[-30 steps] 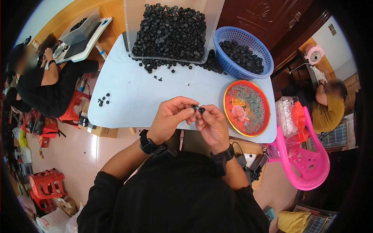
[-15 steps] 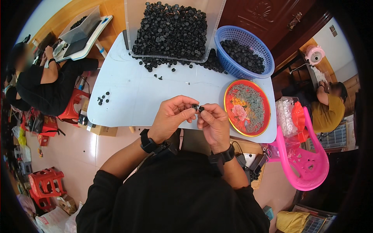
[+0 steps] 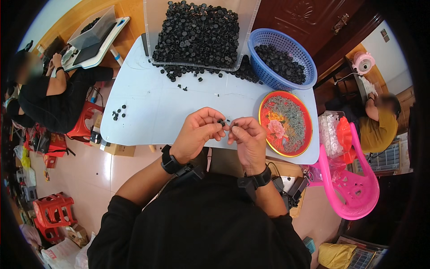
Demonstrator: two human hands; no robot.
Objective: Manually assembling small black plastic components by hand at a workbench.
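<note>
Blue basket [image 3: 273, 78], pink chair [image 3: 354, 188], red stools [image 3: 51, 210].

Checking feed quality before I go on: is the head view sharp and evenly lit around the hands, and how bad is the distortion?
Head view: the left hand and right hand are sharp, evenly lit, no glare; the small black plastic part pinched between them is too tiny to resolve. The pale blue tabletop edges bow from fisheye, corners are black, and bystanders' faces are blurred.

left hand [image 3: 197, 133] pinches small black part [image 3: 221, 122] | right hand [image 3: 247, 139] fingertips meet it | over white table [image 3: 148, 107] edge
</note>
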